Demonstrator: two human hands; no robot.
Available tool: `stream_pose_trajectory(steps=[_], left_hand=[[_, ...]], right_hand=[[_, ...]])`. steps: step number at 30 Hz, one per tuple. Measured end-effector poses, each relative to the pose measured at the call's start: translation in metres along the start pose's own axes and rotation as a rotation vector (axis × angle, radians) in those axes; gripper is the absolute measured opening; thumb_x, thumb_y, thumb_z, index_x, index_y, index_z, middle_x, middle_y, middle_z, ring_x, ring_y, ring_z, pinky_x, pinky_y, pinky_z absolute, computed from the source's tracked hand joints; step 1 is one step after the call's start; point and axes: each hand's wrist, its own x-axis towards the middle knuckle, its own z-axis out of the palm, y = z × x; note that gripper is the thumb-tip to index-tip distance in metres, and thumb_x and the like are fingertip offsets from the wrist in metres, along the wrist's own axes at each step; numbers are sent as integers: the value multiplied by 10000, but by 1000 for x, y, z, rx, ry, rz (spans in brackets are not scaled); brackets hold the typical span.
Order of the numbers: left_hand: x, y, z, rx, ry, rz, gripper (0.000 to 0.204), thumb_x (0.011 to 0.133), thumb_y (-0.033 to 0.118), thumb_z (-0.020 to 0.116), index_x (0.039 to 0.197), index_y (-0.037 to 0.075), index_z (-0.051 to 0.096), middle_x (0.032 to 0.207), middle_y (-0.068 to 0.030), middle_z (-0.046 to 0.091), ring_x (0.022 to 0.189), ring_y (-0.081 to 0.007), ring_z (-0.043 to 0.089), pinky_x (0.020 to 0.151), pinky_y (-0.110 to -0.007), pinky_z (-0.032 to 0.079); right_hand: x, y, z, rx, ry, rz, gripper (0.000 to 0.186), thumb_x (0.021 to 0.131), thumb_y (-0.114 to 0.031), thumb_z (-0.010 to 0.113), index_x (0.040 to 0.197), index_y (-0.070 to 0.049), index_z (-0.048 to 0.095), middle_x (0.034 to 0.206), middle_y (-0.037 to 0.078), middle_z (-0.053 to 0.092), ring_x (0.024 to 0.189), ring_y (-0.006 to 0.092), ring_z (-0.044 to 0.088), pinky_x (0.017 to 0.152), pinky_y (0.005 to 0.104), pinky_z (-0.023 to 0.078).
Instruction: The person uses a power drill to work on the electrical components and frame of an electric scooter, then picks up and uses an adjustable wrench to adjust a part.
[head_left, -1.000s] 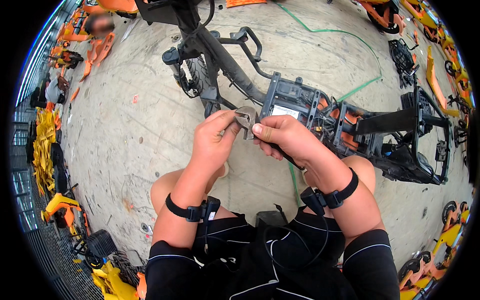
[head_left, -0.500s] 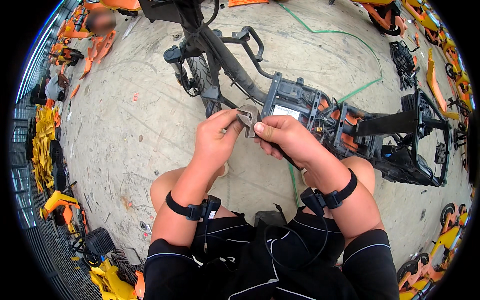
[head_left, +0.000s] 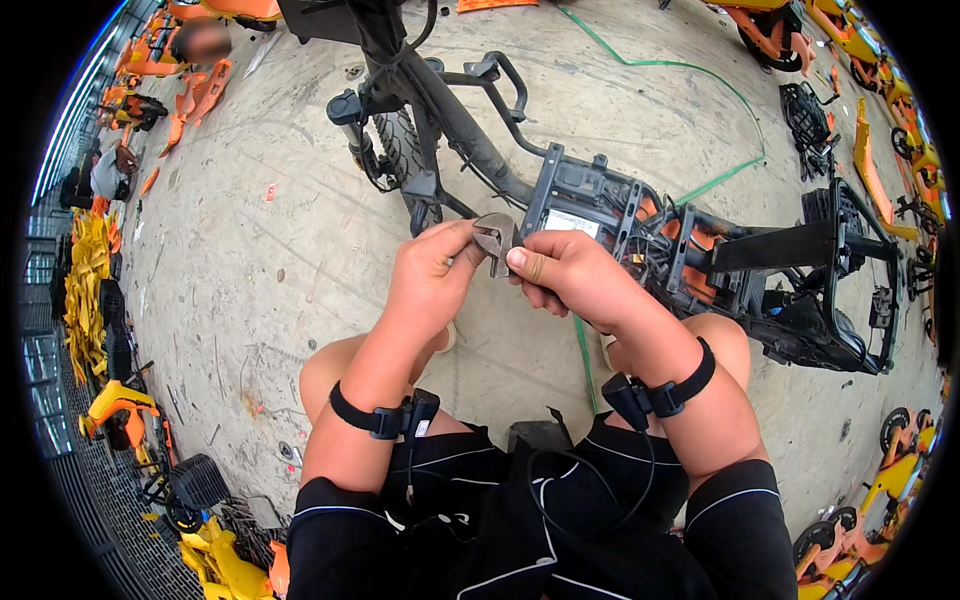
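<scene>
Both of my hands meet in front of me around a grey metal adjustable wrench (head_left: 495, 240). My left hand (head_left: 430, 275) is closed, its thumb and fingers pinching the jaw end from the left. From the other side my right hand (head_left: 575, 270) grips the tool just below the head, thumb pressed on the metal. Its handle is mostly hidden under my right palm. Just beyond my hands lies a stripped black scooter frame (head_left: 465, 130), with its front wheel (head_left: 402, 150) to the left and a boxy tray section (head_left: 580, 185) close behind the right hand.
The frame's rear rack (head_left: 835, 270) reaches to the right. A green strap (head_left: 700, 73) trails over the concrete floor (head_left: 250, 270). Yellow body panels (head_left: 90, 290) are heaped at the left, and orange and yellow scooter parts (head_left: 885, 480) line the right edge. Another person (head_left: 110, 175) is at far left.
Very little differs. The wrench head has tilted slightly between my fingers, while both hands keep their hold in nearly the same place.
</scene>
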Motion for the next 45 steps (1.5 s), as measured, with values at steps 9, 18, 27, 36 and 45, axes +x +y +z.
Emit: stream_pose_trajectory(steps=[9,18,27,36,45], left_hand=[[-2,2,3,-35,-6,-11,230,891,-26,656,1113,10,702,995,-128,713,856,-231,681,774,-315,528],[-5,-5,-1,-74,-77,-5,281,853,-82,557,1086,-9,695,885,-127,681,754,-211,638,699,-312,512],[-5,10,-8,-12,-185,49,248,816,-42,621,1038,10,717,836,-141,673,787,-292,629,727,-378,501],[-3,12,-5,116,-198,127,157,887,65,664,1034,28,706,881,-169,678,845,-382,630,749,-432,499],[4,-6,7,5,-154,147,178,928,130,618,1063,48,700,900,-167,672,865,-376,642,744,-442,508]], right_hand=[[2,4,-3,6,-14,19,389,1011,-389,630,850,-37,667,612,0,569,511,80,484,478,256,395],[1,2,-12,-49,-98,-9,389,996,-397,649,842,-40,668,608,-11,565,497,77,471,455,250,369],[-4,-8,-32,-202,-219,-23,358,973,-378,678,878,-34,695,624,-7,588,546,72,494,498,260,370],[-3,-9,-37,-181,-261,31,368,977,-411,679,953,-44,679,681,-16,598,571,69,488,533,247,396],[-2,2,-24,-147,-93,-26,426,994,-483,629,973,-59,594,646,-43,472,528,54,401,476,232,324]])
